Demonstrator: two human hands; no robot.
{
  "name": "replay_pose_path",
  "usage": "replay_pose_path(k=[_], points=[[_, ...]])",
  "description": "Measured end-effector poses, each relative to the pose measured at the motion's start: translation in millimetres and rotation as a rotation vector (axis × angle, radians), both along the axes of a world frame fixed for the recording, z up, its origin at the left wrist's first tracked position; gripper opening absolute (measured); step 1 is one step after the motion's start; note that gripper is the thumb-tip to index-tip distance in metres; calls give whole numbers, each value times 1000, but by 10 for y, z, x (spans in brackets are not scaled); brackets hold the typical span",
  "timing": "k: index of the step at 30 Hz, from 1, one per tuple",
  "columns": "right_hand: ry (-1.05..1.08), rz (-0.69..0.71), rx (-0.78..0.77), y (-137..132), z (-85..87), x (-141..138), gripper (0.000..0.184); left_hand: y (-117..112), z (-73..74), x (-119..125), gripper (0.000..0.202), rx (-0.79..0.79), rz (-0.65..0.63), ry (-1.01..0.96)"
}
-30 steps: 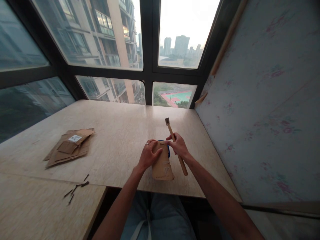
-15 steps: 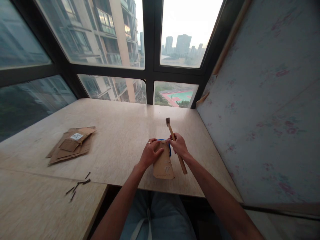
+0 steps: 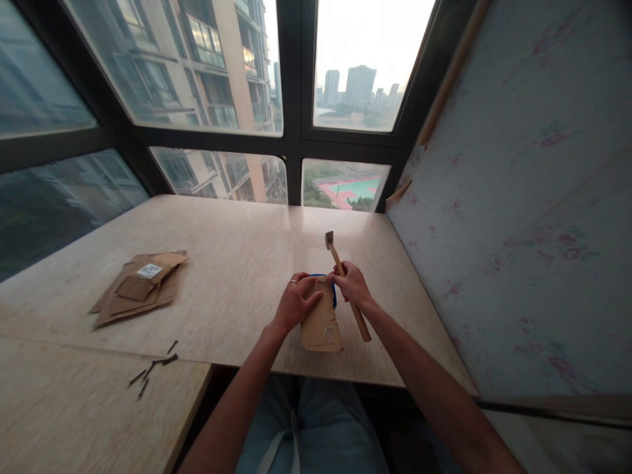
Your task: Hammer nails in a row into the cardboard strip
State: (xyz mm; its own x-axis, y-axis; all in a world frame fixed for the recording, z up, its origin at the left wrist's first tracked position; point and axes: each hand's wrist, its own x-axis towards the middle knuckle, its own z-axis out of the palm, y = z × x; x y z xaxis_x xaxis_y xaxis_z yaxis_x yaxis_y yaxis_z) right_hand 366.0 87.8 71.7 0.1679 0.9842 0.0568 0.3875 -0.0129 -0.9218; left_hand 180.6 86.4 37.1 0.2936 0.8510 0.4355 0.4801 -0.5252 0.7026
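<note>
A tan, flat piece [image 3: 320, 332] with small dark marks along its lower edge lies near the table's front edge. From its left side my left hand [image 3: 297, 301] presses and steadies it, with a ring on one finger and the thumb across its face. My right hand [image 3: 352, 283] is closed around the wooden handle of a hammer [image 3: 362, 324], whose head points away from me. The right fingertips also meet the piece's upper right corner; what they pinch there, if anything, is too small to tell. A blue edge [image 3: 334, 296] shows behind the piece, mostly hidden.
Brown cardboard packets [image 3: 141, 288], the top one with a white label, are stacked on the left of the pale table [image 3: 222, 250]. Several dark nails [image 3: 148, 370] lie by the table's seam at the front left. Windows stand behind; a flowered wall [image 3: 518, 230] bounds the right.
Both hands, the tan piece and the hammer keep nearly the same positions. The whole view has shifted slightly.
</note>
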Motion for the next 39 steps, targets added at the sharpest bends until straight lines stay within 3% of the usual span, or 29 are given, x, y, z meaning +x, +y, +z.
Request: replay_pose_path(k=[9, 22, 39], points=[[87, -25, -8, -88, 50, 46, 30, 4, 17, -13, 32, 14, -3, 28], [206, -45, -68, -216, -74, 52, 27, 50, 176, 38, 32, 44, 29, 150], [190, -53, -77, -249, -90, 32, 32, 114, 142, -8, 37, 3, 29, 72]])
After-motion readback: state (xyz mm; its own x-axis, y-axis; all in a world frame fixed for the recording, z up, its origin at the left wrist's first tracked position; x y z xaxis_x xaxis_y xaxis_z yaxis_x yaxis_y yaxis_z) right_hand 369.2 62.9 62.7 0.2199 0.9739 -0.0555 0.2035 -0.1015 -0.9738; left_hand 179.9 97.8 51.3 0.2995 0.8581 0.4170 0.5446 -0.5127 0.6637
